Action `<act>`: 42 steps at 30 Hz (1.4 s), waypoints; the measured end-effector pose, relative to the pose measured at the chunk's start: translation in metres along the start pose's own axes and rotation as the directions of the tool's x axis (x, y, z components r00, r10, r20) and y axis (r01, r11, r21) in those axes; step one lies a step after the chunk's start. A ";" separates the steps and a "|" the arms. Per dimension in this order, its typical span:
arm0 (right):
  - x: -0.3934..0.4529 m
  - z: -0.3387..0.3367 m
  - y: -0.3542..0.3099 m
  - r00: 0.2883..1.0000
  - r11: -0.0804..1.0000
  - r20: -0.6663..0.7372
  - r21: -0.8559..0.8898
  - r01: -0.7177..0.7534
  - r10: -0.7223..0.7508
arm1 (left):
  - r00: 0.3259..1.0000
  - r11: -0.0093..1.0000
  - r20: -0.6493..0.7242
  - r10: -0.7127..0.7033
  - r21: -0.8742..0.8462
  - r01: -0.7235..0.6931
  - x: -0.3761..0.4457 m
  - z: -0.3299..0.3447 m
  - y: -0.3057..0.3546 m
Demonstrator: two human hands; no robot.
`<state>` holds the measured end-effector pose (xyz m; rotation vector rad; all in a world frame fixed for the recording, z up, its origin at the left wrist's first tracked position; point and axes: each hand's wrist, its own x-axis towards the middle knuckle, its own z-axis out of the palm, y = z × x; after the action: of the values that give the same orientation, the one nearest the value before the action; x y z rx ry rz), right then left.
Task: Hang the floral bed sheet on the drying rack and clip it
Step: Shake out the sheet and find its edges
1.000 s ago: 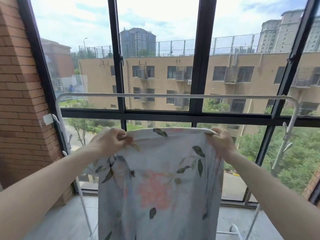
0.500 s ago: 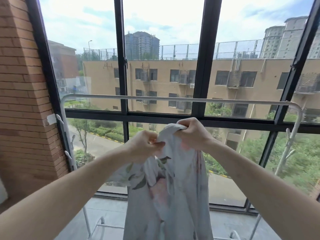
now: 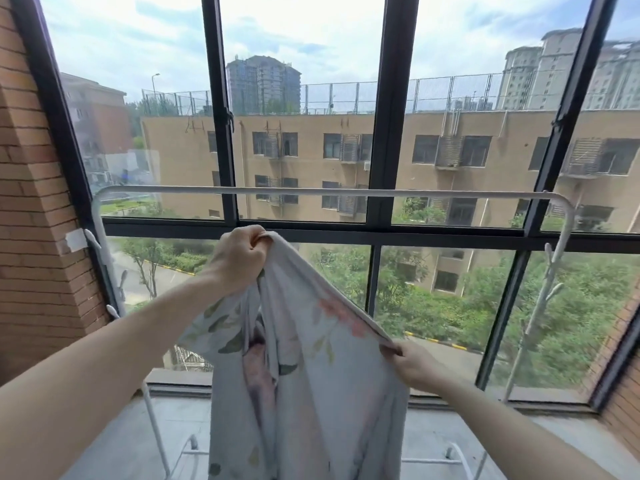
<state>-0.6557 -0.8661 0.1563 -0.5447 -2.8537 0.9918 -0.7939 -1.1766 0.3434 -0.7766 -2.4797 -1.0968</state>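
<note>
The floral bed sheet (image 3: 304,382), pale with pink flowers and green leaves, hangs bunched in front of me. My left hand (image 3: 239,259) grips its gathered top corner, held high just below the window's crossbar. Lower and to the right, my right hand (image 3: 414,363) pinches the sheet's edge, pulling it taut on a slant. The white drying rack (image 3: 329,192) stands behind the sheet; its top rail runs level above both hands. The sheet does not touch the rail. No clips are in view.
A black-framed window (image 3: 388,133) fills the wall right behind the rack. A brick wall (image 3: 31,237) closes the left side and another brick edge (image 3: 623,393) the right. The rack's white legs (image 3: 156,431) stand on the grey floor.
The hands met at the sheet's top and gathered it. Now the left hand holds the bunched top alone, and the right hand has slid down the edge to the lower right.
</note>
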 end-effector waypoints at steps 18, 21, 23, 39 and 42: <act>-0.023 -0.113 -0.185 0.774 0.809 -0.309 0.026 0.587 -0.552 | 0.962 0.975 0.175 0.208 -0.117 -0.189 -0.008 -0.001 0.027; -0.021 -0.113 -0.144 0.833 0.865 -0.318 0.072 0.497 -0.452 | 0.954 0.956 0.143 0.265 0.094 -0.279 -0.002 -0.014 0.002; -0.015 -0.114 -0.113 0.857 0.889 -0.349 0.120 0.442 -0.379 | 0.925 0.918 0.338 0.172 0.287 -0.275 -0.003 -0.027 -0.016; -0.008 -0.003 -0.124 0.974 0.982 0.123 0.025 0.190 -0.191 | 0.886 0.795 0.258 0.385 0.396 -0.460 0.006 -0.073 -0.003; -0.007 0.018 -0.194 0.940 0.903 0.004 0.281 0.325 -0.340 | 0.844 0.755 0.245 0.477 0.378 -0.536 0.006 -0.072 0.020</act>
<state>-0.7119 -1.0201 0.2613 -0.0025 -2.6523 1.3167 -0.7816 -1.2176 0.4048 -1.3015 -2.2611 -0.2840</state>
